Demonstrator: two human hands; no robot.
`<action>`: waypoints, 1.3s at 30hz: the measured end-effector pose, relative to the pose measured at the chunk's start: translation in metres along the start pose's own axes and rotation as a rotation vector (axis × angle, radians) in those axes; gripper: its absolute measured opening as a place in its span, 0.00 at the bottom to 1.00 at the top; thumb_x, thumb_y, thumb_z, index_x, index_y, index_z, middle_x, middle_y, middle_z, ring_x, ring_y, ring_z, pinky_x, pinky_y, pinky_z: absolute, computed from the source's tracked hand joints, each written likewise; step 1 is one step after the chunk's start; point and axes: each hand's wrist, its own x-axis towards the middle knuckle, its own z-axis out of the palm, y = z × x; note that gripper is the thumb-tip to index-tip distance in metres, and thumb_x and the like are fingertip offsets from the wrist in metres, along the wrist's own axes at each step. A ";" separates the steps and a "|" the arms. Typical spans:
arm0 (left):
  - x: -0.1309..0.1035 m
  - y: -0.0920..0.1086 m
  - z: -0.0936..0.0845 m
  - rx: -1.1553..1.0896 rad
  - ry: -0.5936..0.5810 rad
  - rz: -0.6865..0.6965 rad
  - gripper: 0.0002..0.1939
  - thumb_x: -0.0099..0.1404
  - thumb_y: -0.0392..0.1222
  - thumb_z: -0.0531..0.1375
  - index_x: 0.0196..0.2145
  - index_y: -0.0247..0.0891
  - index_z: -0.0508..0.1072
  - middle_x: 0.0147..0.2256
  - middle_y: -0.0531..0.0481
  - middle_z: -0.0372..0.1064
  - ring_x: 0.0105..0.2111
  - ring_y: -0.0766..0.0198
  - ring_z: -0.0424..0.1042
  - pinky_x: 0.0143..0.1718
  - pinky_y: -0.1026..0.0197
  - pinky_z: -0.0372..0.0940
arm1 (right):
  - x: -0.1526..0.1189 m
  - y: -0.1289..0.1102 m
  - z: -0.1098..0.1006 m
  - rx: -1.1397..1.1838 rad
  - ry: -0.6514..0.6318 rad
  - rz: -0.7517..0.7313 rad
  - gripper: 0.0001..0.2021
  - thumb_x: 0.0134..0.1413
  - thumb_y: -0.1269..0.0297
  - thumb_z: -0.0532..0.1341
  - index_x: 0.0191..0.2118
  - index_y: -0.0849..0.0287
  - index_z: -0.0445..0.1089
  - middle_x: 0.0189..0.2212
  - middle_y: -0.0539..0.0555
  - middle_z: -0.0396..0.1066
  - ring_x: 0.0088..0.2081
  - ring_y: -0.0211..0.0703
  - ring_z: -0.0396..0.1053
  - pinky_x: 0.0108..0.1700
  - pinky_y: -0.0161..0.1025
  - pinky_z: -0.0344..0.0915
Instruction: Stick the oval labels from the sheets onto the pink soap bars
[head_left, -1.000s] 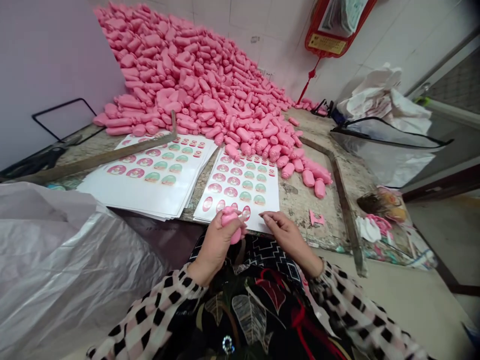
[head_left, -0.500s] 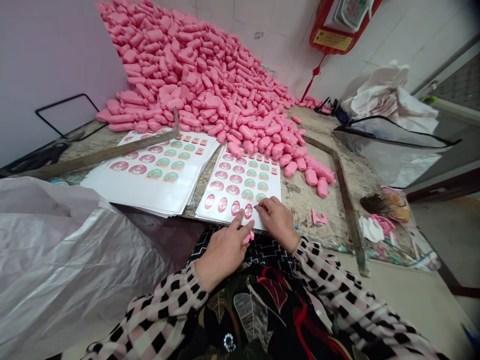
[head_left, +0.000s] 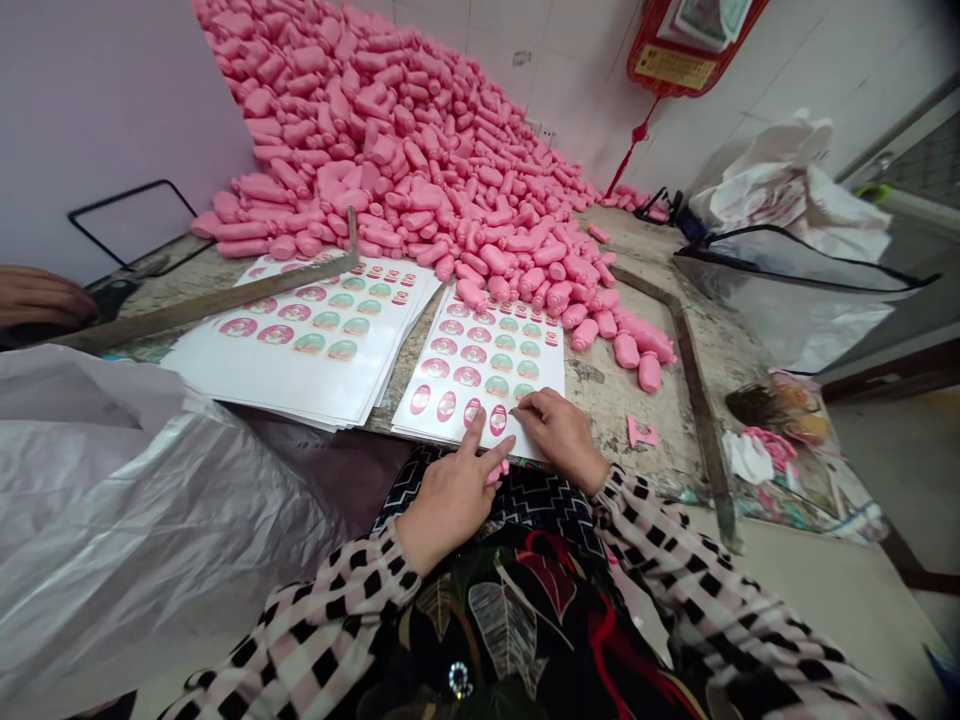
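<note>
My left hand [head_left: 448,498] is curled around a small pink bottle [head_left: 498,472], mostly hidden by the palm. Its index finger and thumb extend onto the near edge of a white sticker sheet [head_left: 414,424]. Just right of them, my right hand [head_left: 562,440] is pinched over the same sheet, beside the last pink oval sticker [head_left: 498,420] in the front row. A small dark point pokes out of its fingertips; what it belongs to is hidden. Pink and green stickers in rows cover the sheet.
A big heap of pink bottles [head_left: 420,160] fills the back. More sticker sheets [head_left: 300,390] lie left under a wooden strip [head_left: 225,300]. Another person's hand [head_left: 41,297] is at far left by dark-handled scissors [head_left: 112,298]. A pink plastic piece [head_left: 642,432] and a brush [head_left: 754,405] lie right.
Another person's hand has come into view at the far left, by the scissors. The view has shifted slightly; both my hands stay almost in place on the sheet.
</note>
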 end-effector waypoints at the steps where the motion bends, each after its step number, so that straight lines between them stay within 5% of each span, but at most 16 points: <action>1: 0.000 0.000 0.000 -0.006 0.004 0.002 0.28 0.60 0.40 0.54 0.57 0.56 0.56 0.64 0.51 0.27 0.44 0.51 0.69 0.42 0.53 0.63 | 0.000 0.001 0.000 0.005 0.006 0.002 0.09 0.55 0.59 0.54 0.36 0.53 0.69 0.35 0.50 0.69 0.35 0.39 0.65 0.34 0.35 0.55; 22: -0.001 -0.002 0.004 0.091 0.014 0.016 0.28 0.62 0.41 0.53 0.58 0.57 0.53 0.64 0.51 0.26 0.43 0.54 0.69 0.41 0.55 0.64 | -0.004 -0.004 -0.003 -0.059 -0.044 -0.045 0.09 0.55 0.57 0.54 0.35 0.53 0.69 0.33 0.50 0.68 0.34 0.38 0.65 0.32 0.34 0.54; 32: -0.001 -0.003 0.005 0.149 0.038 0.054 0.26 0.63 0.41 0.52 0.58 0.57 0.53 0.64 0.49 0.28 0.42 0.56 0.70 0.39 0.55 0.65 | -0.011 -0.003 0.006 -0.039 0.068 0.021 0.10 0.57 0.58 0.52 0.35 0.53 0.69 0.35 0.50 0.65 0.34 0.38 0.65 0.31 0.34 0.54; 39: -0.001 -0.003 0.005 0.145 0.043 0.049 0.27 0.63 0.41 0.52 0.58 0.57 0.53 0.64 0.49 0.27 0.42 0.56 0.70 0.38 0.55 0.65 | -0.005 -0.003 0.000 -0.137 0.030 -0.066 0.09 0.57 0.58 0.52 0.35 0.52 0.69 0.34 0.49 0.66 0.33 0.37 0.65 0.29 0.34 0.51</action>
